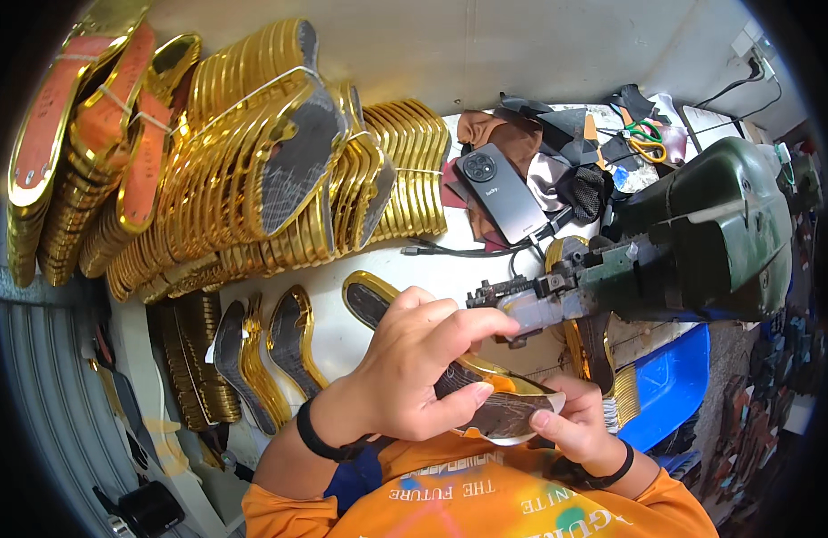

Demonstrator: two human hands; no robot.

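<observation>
A dark grey shoe insole [508, 414] with a shiny gold edge is held between my hands, in front of a dark green machine [719, 238]. My left hand [400, 381] rests its thumb on the insole's upper side, while its index finger reaches to the clear guard on the machine's working head [539, 309]. Its other fingers are partly hidden. Pinched between thumb and fingers of my right hand [580, 426] is the insole's right end. Under the machine head hangs another gold-edged insole [593, 354]. More gold-edged insoles [293, 341] lie left of my left hand.
Tied stacks of gold-edged insoles [243, 179] fill the table's back left. A grey phone [503, 193] lies on fabric scraps [499, 132], near scissors [647, 143] and a black cable [459, 251]. A blue bin [669, 386] stands below the machine at right.
</observation>
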